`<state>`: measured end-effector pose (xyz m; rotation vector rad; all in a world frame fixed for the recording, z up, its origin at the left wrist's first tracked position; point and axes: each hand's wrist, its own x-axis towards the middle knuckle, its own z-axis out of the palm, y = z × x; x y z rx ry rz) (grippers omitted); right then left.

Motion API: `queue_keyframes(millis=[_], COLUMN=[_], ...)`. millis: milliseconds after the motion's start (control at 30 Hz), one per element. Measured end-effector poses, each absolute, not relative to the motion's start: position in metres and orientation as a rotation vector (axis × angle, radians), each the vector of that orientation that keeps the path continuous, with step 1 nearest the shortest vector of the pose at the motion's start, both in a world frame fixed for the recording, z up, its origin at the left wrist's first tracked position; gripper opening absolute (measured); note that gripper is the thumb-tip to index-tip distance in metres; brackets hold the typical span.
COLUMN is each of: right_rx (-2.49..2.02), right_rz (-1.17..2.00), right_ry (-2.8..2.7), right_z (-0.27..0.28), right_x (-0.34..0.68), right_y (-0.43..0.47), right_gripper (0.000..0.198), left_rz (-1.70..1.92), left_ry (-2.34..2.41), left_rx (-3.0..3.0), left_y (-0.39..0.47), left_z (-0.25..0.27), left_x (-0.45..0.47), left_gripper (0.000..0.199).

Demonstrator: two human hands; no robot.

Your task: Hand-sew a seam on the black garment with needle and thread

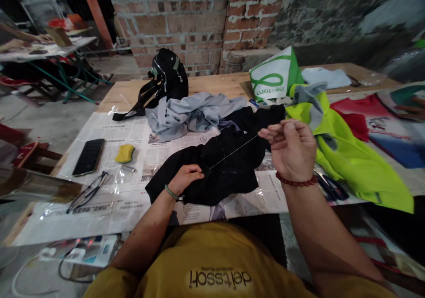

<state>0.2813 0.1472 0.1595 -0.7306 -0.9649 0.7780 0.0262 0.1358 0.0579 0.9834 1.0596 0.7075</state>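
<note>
Black cloth (229, 156), perhaps a garment, lies bunched on the newspaper in front of me. My left hand (186, 176) is closed at its left part, thumb and fingers pinching the fabric. A pale thread (234, 152) runs taut from the cloth near my left fingertips up to my right hand (292, 143). That hand is raised above the cloth's right side, its thumb and forefinger pinched together on the thread. Whether a needle is between those fingertips is too small to tell.
Newspaper (129, 196) covers the table. Left lie a phone (89, 157), a yellow sponge (125, 153) and glasses (88, 192). Behind are grey cloth (195, 114), a black backpack (169, 74) and a green-white bag (275, 74). Right are scissors (330, 187) and a neon-yellow garment (352, 156). Other people's hands show at both sides.
</note>
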Motion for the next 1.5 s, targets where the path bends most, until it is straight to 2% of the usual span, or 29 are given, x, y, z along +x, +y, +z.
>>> queue_keyframes(millis=[367,600,733,900,967,1100,1300,1500], right_rx=[-0.716,-0.747,-0.855,-1.043,-1.123,-1.318,-1.34,-1.276], right_rz=[0.685,0.721,0.921,1.247,1.187,0.831,0.854,0.723], right_ry=[-0.883,-0.891,-0.867,-0.953,-0.989,-1.062,-0.976,-0.975], right_z=[0.177,0.17,0.146,0.094,0.074,0.04,0.017,0.032], right_x=[0.306,0.311,0.295,0.258,0.252,0.267,0.287,0.281], right_y=[0.138,0.137,0.133,0.123,0.124,0.139,0.156,0.143], right_gripper=[0.005,0.003,0.008,0.024,0.027,0.028,0.027,0.026], left_rz=[0.841,0.91,0.873,0.688,0.641,0.607,0.63,0.637], left_ry=[1.095,1.056,1.028,0.917,0.89,0.924,1.0,1.026], left_rx=[0.917,0.862,0.847,0.925,0.954,0.997,1.067,1.073], left_y=[0.142,0.142,0.142,0.141,0.141,0.141,0.142,0.14], left_z=[0.061,0.067,0.072,0.073,0.073,0.073,0.071,0.072], left_x=[0.008,0.003,-0.002,-0.011,-0.012,-0.007,-0.003,-0.006], left_gripper=[0.023,0.024,0.028,0.029,0.029,0.025,0.018,0.021])
